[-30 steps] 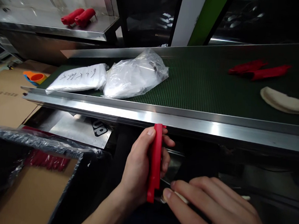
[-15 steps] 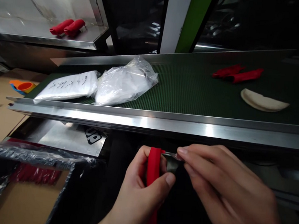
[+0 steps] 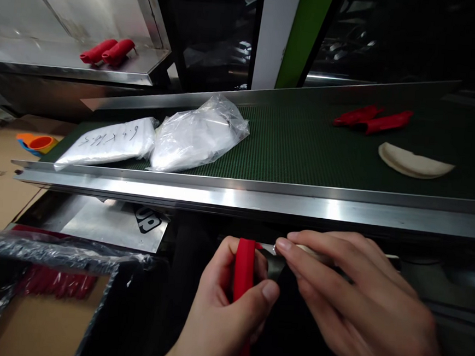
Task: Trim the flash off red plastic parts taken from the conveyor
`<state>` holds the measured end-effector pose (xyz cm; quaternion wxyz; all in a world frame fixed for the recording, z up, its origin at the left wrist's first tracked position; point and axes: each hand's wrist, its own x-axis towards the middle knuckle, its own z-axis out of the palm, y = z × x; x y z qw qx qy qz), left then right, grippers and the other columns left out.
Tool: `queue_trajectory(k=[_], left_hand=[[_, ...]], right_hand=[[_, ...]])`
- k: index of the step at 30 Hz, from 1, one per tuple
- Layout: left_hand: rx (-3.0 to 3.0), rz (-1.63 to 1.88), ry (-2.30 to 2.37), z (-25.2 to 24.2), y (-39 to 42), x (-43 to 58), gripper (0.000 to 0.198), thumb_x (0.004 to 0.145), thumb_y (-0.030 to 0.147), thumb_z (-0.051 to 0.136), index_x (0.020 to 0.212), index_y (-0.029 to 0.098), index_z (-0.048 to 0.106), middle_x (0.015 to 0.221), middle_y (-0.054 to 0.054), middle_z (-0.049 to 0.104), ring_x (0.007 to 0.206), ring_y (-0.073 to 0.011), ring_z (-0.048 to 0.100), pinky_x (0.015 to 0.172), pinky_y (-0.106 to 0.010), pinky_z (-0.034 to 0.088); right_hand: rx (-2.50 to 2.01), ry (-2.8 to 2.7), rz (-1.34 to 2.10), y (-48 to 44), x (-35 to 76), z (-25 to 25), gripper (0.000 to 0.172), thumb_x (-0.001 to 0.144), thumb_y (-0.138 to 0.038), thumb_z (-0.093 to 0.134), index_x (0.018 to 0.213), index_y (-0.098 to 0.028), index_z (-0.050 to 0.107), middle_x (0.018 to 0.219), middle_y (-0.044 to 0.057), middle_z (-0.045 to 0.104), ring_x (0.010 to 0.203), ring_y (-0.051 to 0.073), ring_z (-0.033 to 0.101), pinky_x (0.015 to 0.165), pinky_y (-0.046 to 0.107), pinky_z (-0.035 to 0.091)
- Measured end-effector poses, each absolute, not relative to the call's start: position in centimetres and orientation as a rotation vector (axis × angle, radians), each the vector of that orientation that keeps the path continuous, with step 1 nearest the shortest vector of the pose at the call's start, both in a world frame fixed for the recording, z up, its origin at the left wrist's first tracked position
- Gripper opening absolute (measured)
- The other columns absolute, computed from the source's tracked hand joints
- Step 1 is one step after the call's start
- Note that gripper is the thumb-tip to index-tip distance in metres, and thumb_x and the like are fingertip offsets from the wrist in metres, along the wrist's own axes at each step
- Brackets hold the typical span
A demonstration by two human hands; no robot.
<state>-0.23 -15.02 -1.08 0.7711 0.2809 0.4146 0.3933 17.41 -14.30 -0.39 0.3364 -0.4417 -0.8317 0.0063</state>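
Observation:
In the lower middle, my left hand is closed around a red plastic part, which stands upright with its lower end partly behind the thumb. My right hand pinches a slim knife with a pale handle between thumb and fingers. Its thin metal blade points left and meets the upper right edge of the red part, by a small red nub. The fingers cover much of the knife's handle.
Beyond my hands runs a green conveyor belt with a metal rail. It carries white plastic-bag packs, two red parts and a cream half-round piece. At lower left stands a lined box holding several red pieces.
The right fingers and knife have shifted slightly left, closer to the red part. More of the pale handle shows now. The left hand keeps its grip, and the view has tilted a little.

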Motion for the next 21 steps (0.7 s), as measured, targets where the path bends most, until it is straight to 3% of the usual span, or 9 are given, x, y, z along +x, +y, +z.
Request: queue_trajectory(k=[4, 9, 14, 21], left_hand=[[0.594, 0.82, 0.843, -1.4, -14.7, -0.5, 0.028, 0.085, 0.036, 0.068, 0.086, 0.021, 0.044, 0.053, 0.009, 0.04, 0.041, -0.0029, 0.029, 0.039, -0.012, 0.024], [0.585, 0.835, 0.874, -2.0, -14.3, -1.2, 0.033, 0.084, 0.041, 0.069, 0.084, 0.022, 0.043, 0.051, 0.009, 0.043, 0.038, -0.0021, 0.029, 0.038, -0.011, 0.026], [0.542, 0.875, 0.881, -2.7, -14.4, -1.6, 0.045, 0.078, 0.05, 0.076, 0.082, 0.022, 0.041, 0.051, 0.009, 0.043, 0.038, -0.0012, 0.027, 0.037, -0.01, 0.027], [0.534, 0.887, 0.97, -3.9, -14.7, -1.9, 0.05, 0.073, 0.057, 0.078, 0.082, 0.022, 0.043, 0.052, 0.009, 0.041, 0.038, -0.0022, 0.027, 0.037, -0.012, 0.025]], right_hand=[[-1.245, -2.158, -0.178, -11.5, 19.4, -1.5, 0.042, 0.085, -0.003, 0.063, 0.124, -0.017, 0.064, 0.112, 0.008, 0.068, 0.097, 0.023, 0.062, 0.084, 0.042, 0.05], [-1.182, -2.32, -0.402, -8.0, 20.9, -4.5, 0.028, 0.087, -0.005, 0.062, 0.114, -0.012, 0.065, 0.108, 0.009, 0.07, 0.094, 0.024, 0.06, 0.082, 0.042, 0.05], [-1.148, -2.278, -0.55, -7.7, 20.7, -7.3, 0.036, 0.082, -0.003, 0.065, 0.118, -0.007, 0.064, 0.11, 0.017, 0.067, 0.104, 0.031, 0.056, 0.089, 0.05, 0.049], [-1.06, -2.35, -0.571, -7.9, 20.9, -7.7, 0.043, 0.087, -0.013, 0.064, 0.128, -0.004, 0.059, 0.122, 0.018, 0.066, 0.111, 0.032, 0.057, 0.096, 0.05, 0.045]])
